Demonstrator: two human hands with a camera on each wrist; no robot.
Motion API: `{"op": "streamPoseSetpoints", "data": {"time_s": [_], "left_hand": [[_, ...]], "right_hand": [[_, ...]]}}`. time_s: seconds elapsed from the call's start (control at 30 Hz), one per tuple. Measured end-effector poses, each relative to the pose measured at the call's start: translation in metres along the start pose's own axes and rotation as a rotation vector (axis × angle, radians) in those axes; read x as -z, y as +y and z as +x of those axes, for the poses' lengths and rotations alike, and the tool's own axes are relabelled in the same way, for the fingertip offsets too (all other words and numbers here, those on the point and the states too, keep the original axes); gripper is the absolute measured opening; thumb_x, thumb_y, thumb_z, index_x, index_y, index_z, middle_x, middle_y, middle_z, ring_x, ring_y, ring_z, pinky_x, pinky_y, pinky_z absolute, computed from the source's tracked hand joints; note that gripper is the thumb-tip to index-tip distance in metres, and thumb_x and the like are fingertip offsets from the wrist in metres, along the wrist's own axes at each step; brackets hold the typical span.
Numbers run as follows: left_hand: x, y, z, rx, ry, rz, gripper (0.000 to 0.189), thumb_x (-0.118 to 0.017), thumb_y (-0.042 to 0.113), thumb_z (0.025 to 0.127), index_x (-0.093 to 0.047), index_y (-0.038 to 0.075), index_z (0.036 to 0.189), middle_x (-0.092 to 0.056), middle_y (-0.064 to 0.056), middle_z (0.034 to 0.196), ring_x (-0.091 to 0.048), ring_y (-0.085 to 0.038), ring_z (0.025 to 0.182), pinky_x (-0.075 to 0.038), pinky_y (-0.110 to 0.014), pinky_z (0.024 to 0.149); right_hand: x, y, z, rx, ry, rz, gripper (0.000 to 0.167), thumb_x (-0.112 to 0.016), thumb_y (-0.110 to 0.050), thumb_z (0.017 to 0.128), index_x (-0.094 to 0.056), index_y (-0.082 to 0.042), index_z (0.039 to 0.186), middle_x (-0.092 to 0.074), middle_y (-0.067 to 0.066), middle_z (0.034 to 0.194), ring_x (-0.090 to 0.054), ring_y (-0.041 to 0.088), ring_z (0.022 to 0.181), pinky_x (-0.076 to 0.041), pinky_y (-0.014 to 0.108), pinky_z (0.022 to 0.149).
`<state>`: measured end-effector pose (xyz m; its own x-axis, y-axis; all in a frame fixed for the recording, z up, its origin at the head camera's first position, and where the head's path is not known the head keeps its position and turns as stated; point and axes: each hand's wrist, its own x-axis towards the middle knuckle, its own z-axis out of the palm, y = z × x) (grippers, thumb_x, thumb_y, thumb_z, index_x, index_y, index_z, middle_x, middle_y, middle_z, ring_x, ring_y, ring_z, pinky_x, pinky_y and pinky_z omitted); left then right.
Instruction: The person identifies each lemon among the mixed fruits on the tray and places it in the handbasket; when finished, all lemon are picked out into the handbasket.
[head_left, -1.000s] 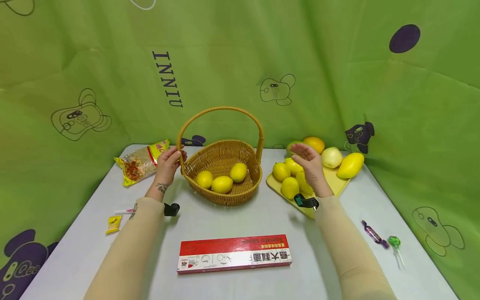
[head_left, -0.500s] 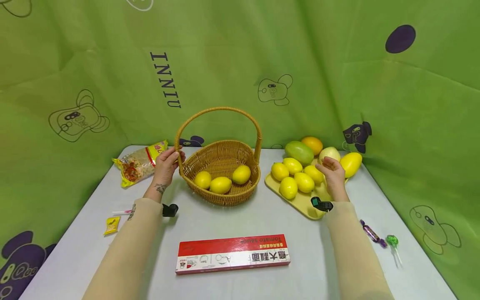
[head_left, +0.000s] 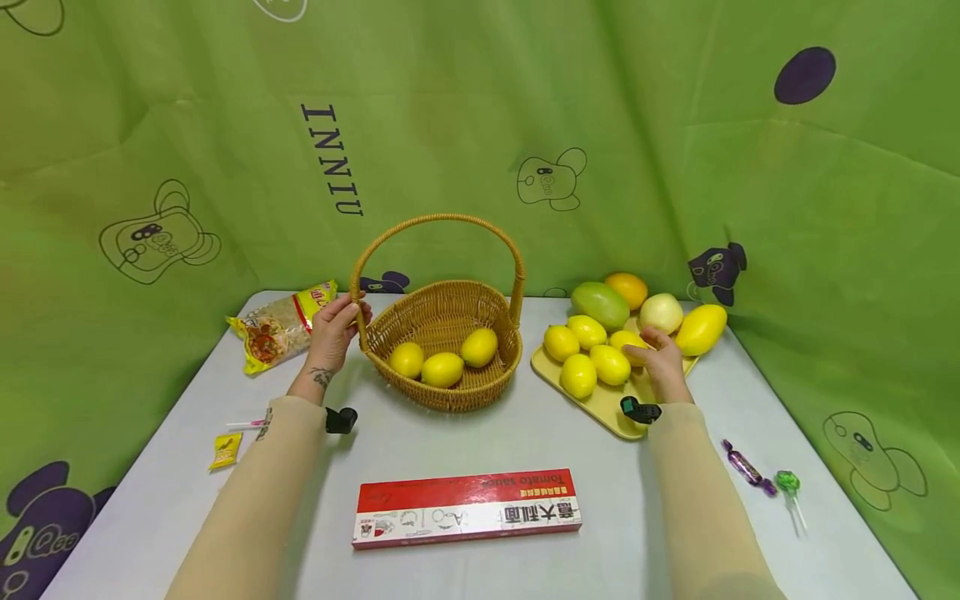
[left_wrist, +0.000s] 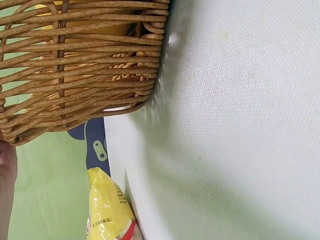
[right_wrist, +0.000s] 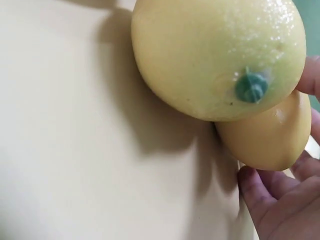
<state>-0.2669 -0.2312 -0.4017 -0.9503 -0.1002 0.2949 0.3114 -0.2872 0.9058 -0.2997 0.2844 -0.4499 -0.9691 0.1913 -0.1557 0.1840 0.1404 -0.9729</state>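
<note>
My left hand (head_left: 332, 335) grips the left side of the handle of the wicker basket (head_left: 465, 402), which stands on the table. Three lemons (head_left: 442, 370) lie inside. On the right, my right hand (head_left: 664, 367) has its thumb and fingers round a lemon (head_left: 624, 341) at the right end of a cluster on the yellow tray (head_left: 613, 417). The right wrist view shows that lemon (right_wrist: 267, 142) between thumb and fingers, partly behind a nearer lemon (right_wrist: 215, 55). In the left wrist view, woven basket wall (left_wrist: 80, 75) fills the upper left.
A green mango (head_left: 600, 306), an orange fruit (head_left: 626, 290), a pale round fruit (head_left: 662, 314) and a yellow mango (head_left: 702, 329) lie behind the lemons. A red-and-white box (head_left: 468, 508) lies in front. Noodle bag (head_left: 281, 329) at left; wrapped candy (head_left: 748, 468) and green lollipop (head_left: 789, 482) at right.
My right hand has moved right and down from above the lemons to the lemon at the cluster's right end. The left hand keeps its hold on the basket handle.
</note>
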Motion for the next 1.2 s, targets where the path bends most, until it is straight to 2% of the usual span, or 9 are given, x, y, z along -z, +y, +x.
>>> {"op": "streamPoseSetpoints", "data": {"time_s": [0.13,0.27,0.33,0.5,0.57,0.7,0.87,1.13,1.2], "left_hand": [[0.0,0.0,0.0,-0.003,-0.004,-0.016,0.02,-0.053,0.009,0.093,-0.07,0.019,0.098,-0.066,-0.002,0.085,-0.063,-0.013,0.081,-0.054,-0.026,0.08],[-0.001,0.0,0.0,0.001,-0.004,-0.016,0.02,-0.054,0.01,0.093,-0.07,0.02,0.097,-0.066,-0.001,0.085,-0.063,-0.012,0.081,-0.054,-0.025,0.08],[-0.001,0.0,0.0,0.006,-0.005,-0.009,0.02,-0.054,0.011,0.093,-0.071,0.022,0.096,-0.066,-0.001,0.085,-0.063,-0.013,0.082,-0.054,-0.025,0.08],[-0.002,0.0,0.0,0.007,-0.007,-0.005,0.022,-0.054,0.01,0.093,-0.071,0.023,0.095,-0.066,-0.001,0.086,-0.063,-0.012,0.082,-0.054,-0.025,0.079],[-0.001,0.0,0.0,0.004,-0.007,-0.006,0.021,-0.054,0.01,0.093,-0.071,0.022,0.096,-0.066,-0.001,0.086,-0.063,-0.012,0.082,-0.054,-0.025,0.079],[0.0,0.0,0.001,0.0,-0.005,-0.013,0.019,-0.054,0.01,0.093,-0.071,0.018,0.1,-0.066,-0.001,0.086,-0.063,-0.012,0.082,-0.054,-0.024,0.079],[0.0,0.0,0.001,-0.008,-0.009,-0.022,0.02,-0.054,0.009,0.092,-0.068,0.007,0.107,-0.067,-0.001,0.085,-0.063,-0.012,0.081,-0.054,-0.023,0.077],[-0.001,0.002,0.0,-0.011,-0.014,-0.026,0.03,-0.053,0.009,0.092,-0.058,-0.007,0.117,-0.067,-0.001,0.084,-0.064,-0.014,0.083,-0.054,-0.025,0.079],[-0.001,0.002,0.0,-0.012,-0.016,-0.032,0.027,-0.053,0.008,0.092,-0.061,-0.004,0.115,-0.067,-0.001,0.084,-0.064,-0.014,0.083,-0.054,-0.026,0.08]], "right_hand": [[0.0,0.001,0.002,-0.011,-0.023,0.002,0.07,-0.064,-0.013,0.086,-0.027,-0.004,0.145,-0.025,0.015,0.149,-0.029,0.026,0.132,-0.031,0.034,0.107],[0.001,0.0,0.001,-0.027,-0.023,-0.01,0.068,-0.062,-0.012,0.087,-0.028,-0.006,0.145,-0.026,0.012,0.149,-0.037,0.02,0.12,-0.043,0.023,0.087],[0.002,-0.001,0.0,-0.023,0.003,-0.019,0.066,-0.061,-0.013,0.087,-0.029,-0.005,0.144,-0.028,0.013,0.148,-0.039,0.018,0.117,-0.043,0.018,0.081],[0.007,-0.011,-0.001,0.029,0.093,0.032,0.059,-0.06,-0.009,0.087,-0.037,-0.003,0.14,-0.039,0.011,0.139,-0.042,0.013,0.112,-0.041,0.008,0.079],[0.008,-0.017,-0.003,0.063,0.08,0.081,0.058,-0.061,-0.009,0.087,-0.038,-0.003,0.139,-0.043,0.007,0.133,-0.045,0.01,0.106,-0.044,0.008,0.075],[0.005,-0.032,-0.007,0.173,-0.047,0.181,0.054,-0.06,-0.007,0.087,-0.039,-0.001,0.137,-0.049,-0.005,0.115,-0.049,0.003,0.092,-0.048,0.01,0.069],[-0.016,-0.052,-0.016,0.291,-0.246,0.295,0.039,-0.053,0.002,0.089,-0.046,0.0,0.127,-0.054,-0.007,0.105,-0.056,0.003,0.088,-0.051,0.014,0.071],[-0.073,-0.075,-0.036,0.333,-0.464,0.29,0.035,-0.053,0.007,0.085,-0.057,-0.013,0.113,-0.057,-0.006,0.107,-0.057,0.006,0.087,-0.051,0.016,0.069],[-0.089,-0.076,-0.041,0.346,-0.516,0.286,0.035,-0.053,0.008,0.084,-0.057,-0.01,0.114,-0.057,-0.006,0.107,-0.057,0.007,0.087,-0.051,0.017,0.07]]}}
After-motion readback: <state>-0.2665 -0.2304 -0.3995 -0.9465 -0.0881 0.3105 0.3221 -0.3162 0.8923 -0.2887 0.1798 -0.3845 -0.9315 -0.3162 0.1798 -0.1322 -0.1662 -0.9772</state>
